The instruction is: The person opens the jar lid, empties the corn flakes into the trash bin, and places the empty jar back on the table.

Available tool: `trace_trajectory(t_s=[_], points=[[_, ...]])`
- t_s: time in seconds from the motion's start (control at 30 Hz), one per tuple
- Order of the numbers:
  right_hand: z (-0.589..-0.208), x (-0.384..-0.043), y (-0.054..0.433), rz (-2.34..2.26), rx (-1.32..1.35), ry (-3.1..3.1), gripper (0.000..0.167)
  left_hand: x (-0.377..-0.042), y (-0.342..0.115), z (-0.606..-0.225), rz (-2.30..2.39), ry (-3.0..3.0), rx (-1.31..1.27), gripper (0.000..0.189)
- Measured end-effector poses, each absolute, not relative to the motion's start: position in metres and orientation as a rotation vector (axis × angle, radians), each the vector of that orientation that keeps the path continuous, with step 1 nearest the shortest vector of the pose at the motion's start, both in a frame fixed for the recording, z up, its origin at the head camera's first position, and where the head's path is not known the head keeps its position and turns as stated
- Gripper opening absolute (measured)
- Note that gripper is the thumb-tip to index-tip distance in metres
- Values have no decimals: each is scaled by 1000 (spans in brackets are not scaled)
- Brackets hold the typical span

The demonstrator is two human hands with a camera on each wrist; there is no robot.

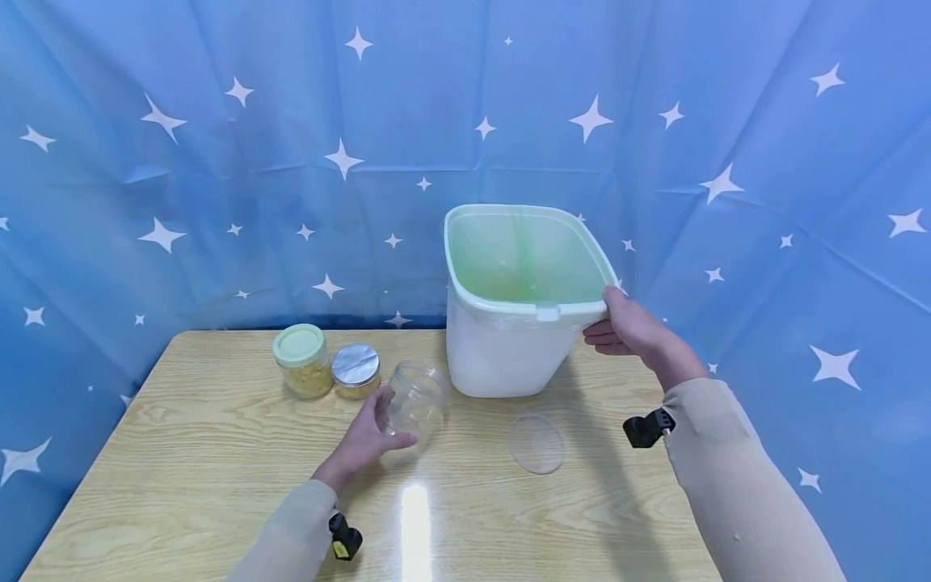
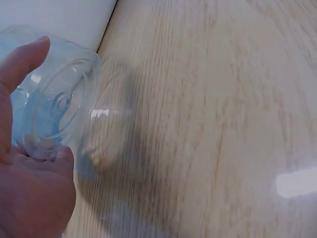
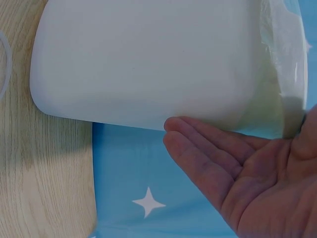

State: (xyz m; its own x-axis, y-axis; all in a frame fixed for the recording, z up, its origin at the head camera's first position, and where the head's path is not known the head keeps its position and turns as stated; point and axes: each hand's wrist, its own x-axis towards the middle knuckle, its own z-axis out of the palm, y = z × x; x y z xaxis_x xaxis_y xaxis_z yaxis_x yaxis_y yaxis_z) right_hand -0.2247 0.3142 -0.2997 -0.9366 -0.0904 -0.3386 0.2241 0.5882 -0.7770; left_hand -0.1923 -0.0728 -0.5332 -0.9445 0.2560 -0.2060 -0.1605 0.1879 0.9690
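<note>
My left hand [image 1: 371,432] grips a clear, see-through jar [image 1: 420,400] between thumb and fingers, at the left front of a tall white bin. In the left wrist view, the round base of the jar [image 2: 62,101] faces the camera, and its shadow falls on the wood. The white plastic bin [image 1: 502,352] stands upright with its pale green inside showing and its top uncovered. At the bin's right front corner, my right hand [image 1: 633,327] holds the rim. The right wrist view shows its fingers [image 3: 203,153] stretched along the bin's outer wall.
Left of the clear jar stand a jar with a pale green lid [image 1: 301,345] and yellowish contents, and a shorter jar with a silver lid [image 1: 355,364]. A thin clear disc [image 1: 537,443] lies on the wooden table [image 1: 218,493]. Behind hangs a blue star-patterned curtain [image 1: 407,97].
</note>
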Motion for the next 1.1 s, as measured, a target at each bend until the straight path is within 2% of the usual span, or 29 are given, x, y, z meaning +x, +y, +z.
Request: trace_trajectory(t_s=[0.4,0.63,0.87,1.1], points=[[-299,-225,314,-1281,118,2471,78,-195,-64,-533,1660,2331,8,110],[-299,-224,312,-1280,122,2476,76,-202,-51,-539,1713,2469,-29,105],[-297,-223,311,-1291,134,2471,75,-207,-41,-540,1663,2495,-111,113],[-296,-223,311,-1298,143,2468,74,-213,-38,-540,1686,2528,-112,113]])
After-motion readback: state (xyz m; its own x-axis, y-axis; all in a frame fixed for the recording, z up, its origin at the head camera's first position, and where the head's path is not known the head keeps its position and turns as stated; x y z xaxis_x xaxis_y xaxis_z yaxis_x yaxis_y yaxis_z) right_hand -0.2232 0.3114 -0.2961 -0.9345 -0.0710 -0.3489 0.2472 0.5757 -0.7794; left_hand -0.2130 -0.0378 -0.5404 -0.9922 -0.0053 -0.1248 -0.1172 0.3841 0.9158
